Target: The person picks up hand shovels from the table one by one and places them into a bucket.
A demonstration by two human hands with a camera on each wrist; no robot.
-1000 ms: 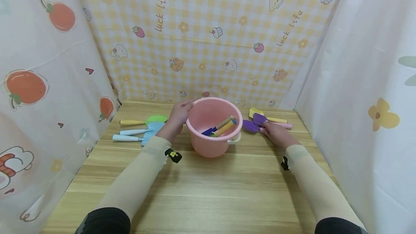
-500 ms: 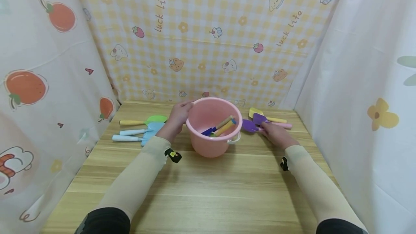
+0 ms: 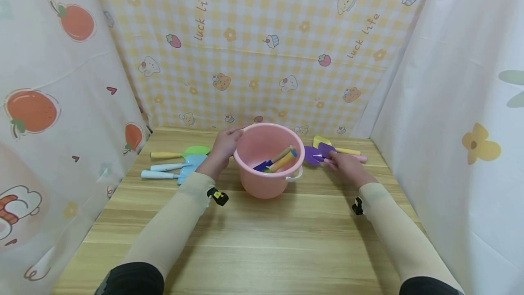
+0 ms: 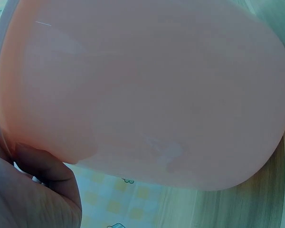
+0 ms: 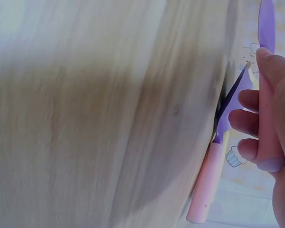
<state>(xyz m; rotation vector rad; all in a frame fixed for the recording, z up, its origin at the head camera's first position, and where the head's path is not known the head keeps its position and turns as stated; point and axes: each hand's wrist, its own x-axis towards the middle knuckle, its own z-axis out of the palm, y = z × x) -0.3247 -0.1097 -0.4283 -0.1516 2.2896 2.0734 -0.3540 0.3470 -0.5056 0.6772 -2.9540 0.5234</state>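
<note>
A pink bucket (image 3: 262,190) stands upright on the table. My left hand (image 3: 223,149) grips its rim at the left side; the left wrist view shows the bucket wall (image 4: 156,95) close up, fingers (image 4: 50,171) bent at the rim. Inside lie small tools, one with a yellow handle (image 3: 282,162) and one with a tan handle (image 3: 282,153). To the right, my right hand (image 3: 350,167) holds a purple toy shovel (image 3: 313,155) by its pink handle (image 5: 267,123). Behind it lies a second purple shovel (image 3: 326,150), its pink handle (image 5: 206,185) on the table.
A yellow shovel (image 3: 322,140) lies behind the purple ones. Left of the bucket are a green shovel (image 3: 197,150) and two light blue ones, one with its handle (image 3: 159,174) nearest me. Patterned cloth (image 3: 254,58) borders the wooden table (image 3: 278,245) at the back and sides.
In my right hand the purple shovel has risen slightly and its blade has shifted a little left and back, nearer the other purple blade. My left hand and the bucket stay in place.
</note>
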